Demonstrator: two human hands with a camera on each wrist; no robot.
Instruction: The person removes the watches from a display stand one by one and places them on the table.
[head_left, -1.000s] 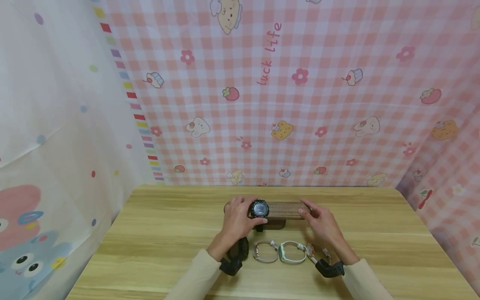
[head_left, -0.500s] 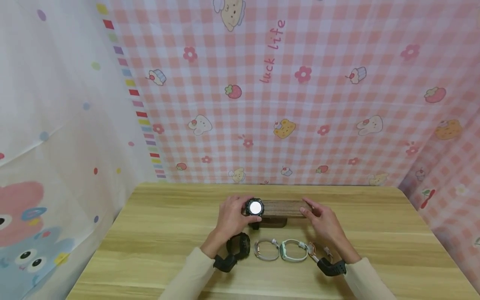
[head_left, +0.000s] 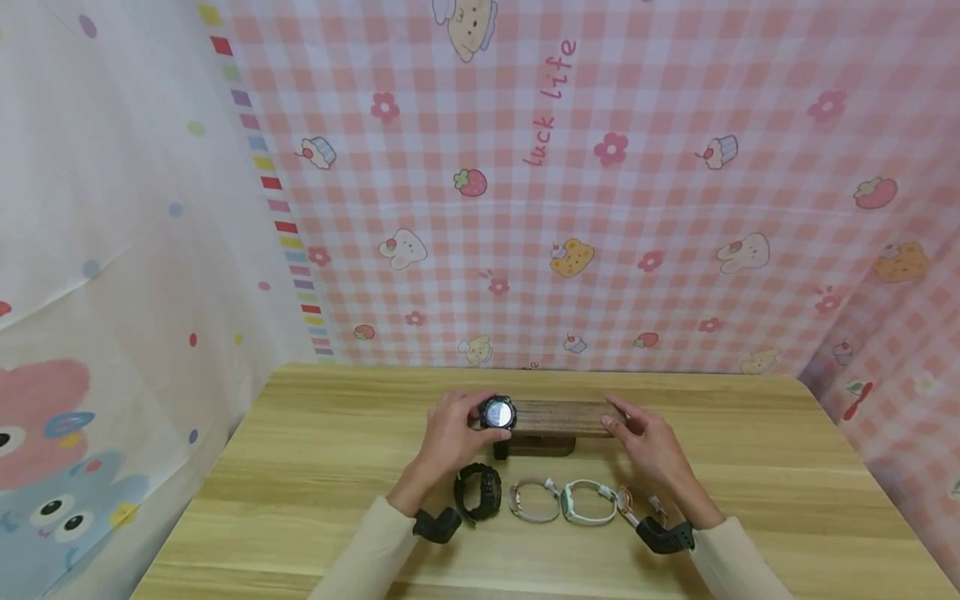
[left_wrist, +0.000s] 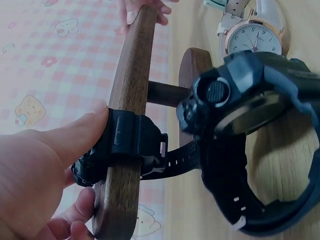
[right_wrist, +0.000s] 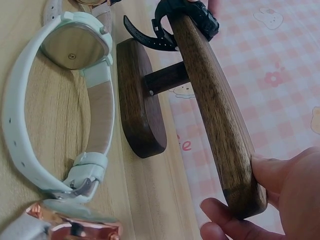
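Note:
A dark wooden watch stand (head_left: 562,417), a T-bar on a rounded base, stands toward the back of the table. Near the bar's left end a black digital watch (head_left: 498,412) is strapped around it. My left hand (head_left: 447,429) grips this watch, thumb on one side and fingers on the other. In the left wrist view the loose end of its strap (left_wrist: 177,160) sticks out from the bar. My right hand (head_left: 648,437) holds the bar's right end between thumb and fingers, as the right wrist view shows up close.
In front of the stand sit a second black watch (head_left: 480,492), a watch with a pale strap (head_left: 534,500), a mint-green watch (head_left: 588,502) and a rose-gold watch (head_left: 626,502), partly behind the right wrist camera. Printed cloth hangs behind the table (head_left: 337,450) and at its sides.
The left hand has slid the black watch leftward along the bar. The right hand keeps its hold on the right end. More of the second black watch now shows.

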